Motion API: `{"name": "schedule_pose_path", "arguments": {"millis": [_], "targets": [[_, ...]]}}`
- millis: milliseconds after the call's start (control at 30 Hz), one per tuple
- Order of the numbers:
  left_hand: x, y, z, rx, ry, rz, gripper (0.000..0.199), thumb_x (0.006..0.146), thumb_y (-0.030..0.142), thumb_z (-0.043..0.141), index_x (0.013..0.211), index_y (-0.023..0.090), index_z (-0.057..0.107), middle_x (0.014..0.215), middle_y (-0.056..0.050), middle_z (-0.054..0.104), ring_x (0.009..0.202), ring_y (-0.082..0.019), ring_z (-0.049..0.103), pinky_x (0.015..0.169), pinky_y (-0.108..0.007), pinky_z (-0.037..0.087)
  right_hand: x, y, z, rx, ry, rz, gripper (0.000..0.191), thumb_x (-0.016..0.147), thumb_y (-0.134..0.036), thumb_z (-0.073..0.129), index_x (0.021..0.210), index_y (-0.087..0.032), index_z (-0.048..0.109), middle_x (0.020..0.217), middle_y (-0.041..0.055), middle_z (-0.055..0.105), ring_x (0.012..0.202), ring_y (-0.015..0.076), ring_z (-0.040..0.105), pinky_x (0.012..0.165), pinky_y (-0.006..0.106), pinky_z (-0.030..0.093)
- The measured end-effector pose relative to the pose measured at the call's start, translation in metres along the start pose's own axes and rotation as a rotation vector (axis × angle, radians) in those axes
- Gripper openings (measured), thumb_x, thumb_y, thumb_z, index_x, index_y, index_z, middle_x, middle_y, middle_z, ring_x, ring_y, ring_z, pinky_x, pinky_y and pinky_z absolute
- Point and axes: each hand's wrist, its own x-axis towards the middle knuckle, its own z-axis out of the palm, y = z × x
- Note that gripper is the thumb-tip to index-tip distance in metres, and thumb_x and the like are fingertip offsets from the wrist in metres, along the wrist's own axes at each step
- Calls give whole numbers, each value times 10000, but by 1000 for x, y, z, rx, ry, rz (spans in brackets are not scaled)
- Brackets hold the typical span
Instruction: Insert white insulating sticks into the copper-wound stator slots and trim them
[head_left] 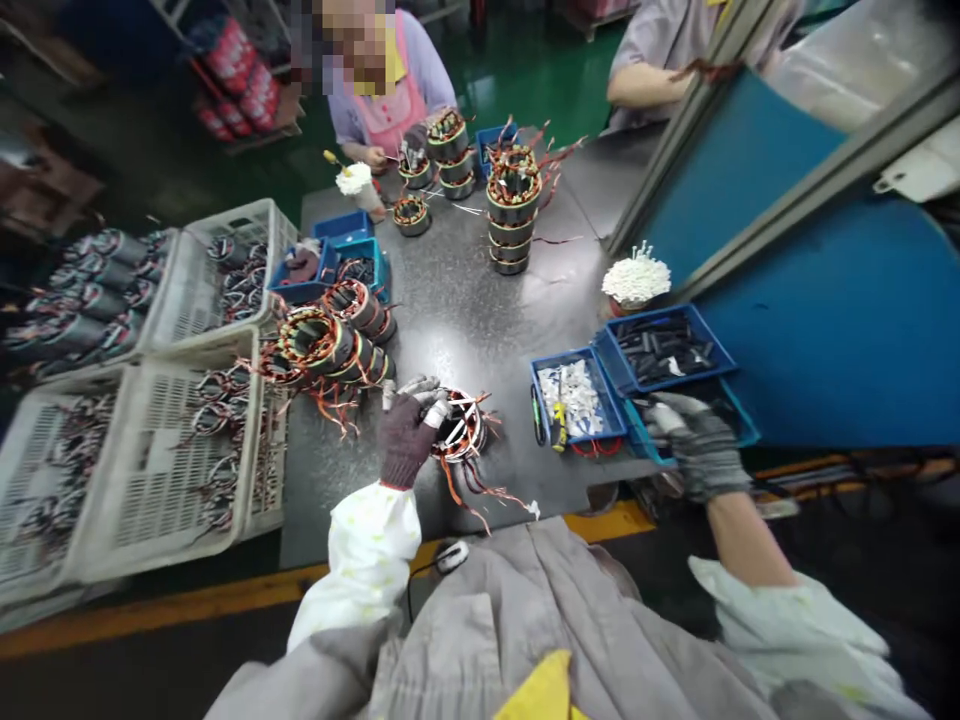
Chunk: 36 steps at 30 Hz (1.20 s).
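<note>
My left hand, in a dark maroon glove with grey fingertips, grips the left rim of a motor stator. The stator lies on the metal table; white strips cross its top, and orange and dark wire leads trail toward me. At the right, my right hand, in a grey glove, reaches into a lower blue bin. Its fingers are drawn together at the bin's left side; whatever they hold is hidden. Just above that hand is a blue bin of black sleeves. Left of it sits a blue bin of white pieces.
Stacked stators stand at left, beside white crates of wired parts. Another stator stack stands farther back. A bundle of white ties stands near the blue partition. Across the table a co-worker works; another person's arm shows behind the frame.
</note>
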Motion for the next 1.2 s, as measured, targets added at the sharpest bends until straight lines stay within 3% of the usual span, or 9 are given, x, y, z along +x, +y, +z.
{"name": "schedule_pose_path", "arguments": {"millis": [33,100,167,300,600,800,867,1033,1200], "targets": [[0,-2,2,-12,10,-24,239,960,417,537,979,249,707,1171,-41,747,1232,-216,630,1250,-511,222,-8,-21,17,169,-51,-64,419,969,-465,486,1164,-161,699,953,150,765,705,228,722,624,369,569],[1,-3,5,-28,13,-29,209,932,420,576,930,249,696,1140,-40,753,1207,-219,641,1255,-499,218,-20,-66,52,224,-137,-186,327,929,-479,546,992,-231,750,942,76,779,780,219,732,716,356,594],[2,-2,6,-40,2,-4,197,920,421,596,918,249,693,1128,-40,757,1199,-226,646,1268,-497,181,-23,-104,82,240,-228,-316,243,919,-403,582,960,-250,766,957,60,788,882,227,734,851,370,585],[4,-2,5,-57,2,4,205,927,430,591,904,254,692,1134,-37,758,1189,-242,650,1276,-520,131,-12,-140,111,250,-251,-442,220,914,-312,572,997,-263,770,1020,31,785,987,219,715,949,375,558],[2,-5,9,-100,25,17,225,934,439,584,932,246,700,1108,-36,751,1192,-241,644,1273,-515,142,1,-141,112,120,-280,-687,232,970,-262,559,1081,-241,761,1075,50,746,1011,202,681,945,337,541],[3,-6,11,-125,47,17,234,917,462,594,932,250,691,1123,-34,753,1181,-233,653,1275,-507,142,4,-165,117,-128,-516,-779,233,994,-279,550,1108,-196,735,1062,98,726,1023,220,662,964,360,512],[3,-6,11,-135,56,31,240,919,469,590,924,251,689,1114,-35,755,1168,-235,660,1272,-509,148,10,-162,114,-99,-559,-749,228,983,-270,559,1126,-188,716,1066,98,728,1026,218,663,965,365,510],[1,-6,12,-150,92,51,213,921,443,591,937,254,687,1047,-29,768,1140,-234,674,1265,-502,165,21,-146,110,208,-320,-452,247,987,-322,491,1022,-191,697,904,51,736,798,184,668,795,337,550],[3,-5,12,-146,83,30,203,912,438,614,931,248,681,1068,-32,764,1135,-223,677,1265,-494,163,13,-139,121,258,-322,-412,195,916,-306,572,974,-193,720,937,59,756,866,204,683,844,344,541]]}}
